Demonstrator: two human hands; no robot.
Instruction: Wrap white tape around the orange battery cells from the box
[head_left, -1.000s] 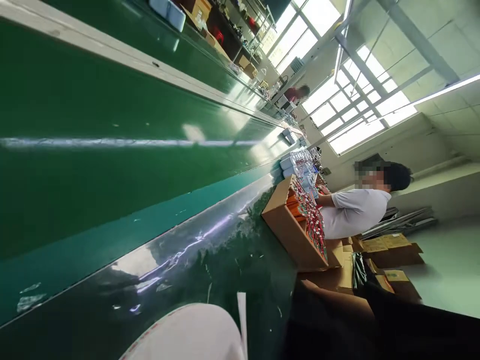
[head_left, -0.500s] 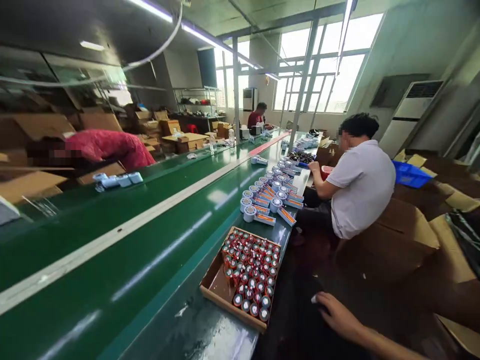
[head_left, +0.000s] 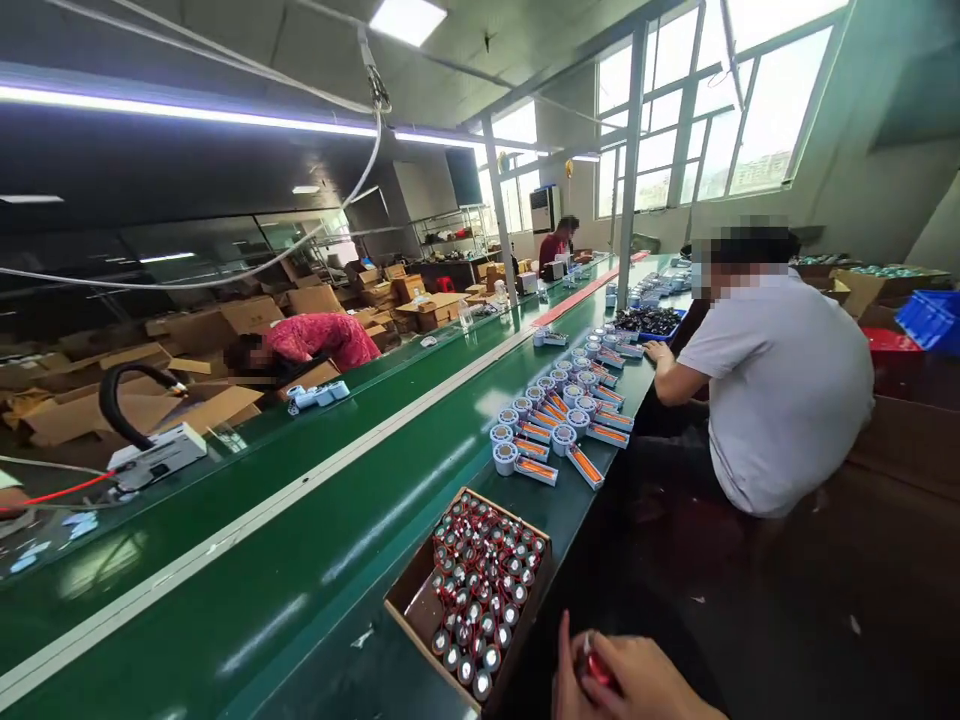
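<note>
At the bottom edge, my left hand (head_left: pixel 568 684) and my right hand (head_left: pixel 646 678) are together in front of the bench edge. Between them is a small shiny red object (head_left: pixel 598 668); fingers cover much of it, so its kind is unclear. My right fingers close round it from the right. One left finger points up while the rest of that hand bends against the object, partly hidden. Left of my hands, a shallow cardboard box (head_left: pixel 421 632) on the bench holds many small round parts (head_left: pixel 480 580) with silvery tops and red wires.
Rows of light-blue fan-like housings (head_left: pixel 564 436) with orange strips lie beyond the box. A co-worker in a white shirt (head_left: pixel 787 390) sits at right by a blue tray (head_left: pixel 660 325). A green conveyor belt (head_left: pixel 322 530) runs along the left; another person (head_left: pixel 322 340) bends over cartons.
My right hand has moved left towards the box, and my left hand has come into view against it. The red object now shows between them. The view has turned left.
</note>
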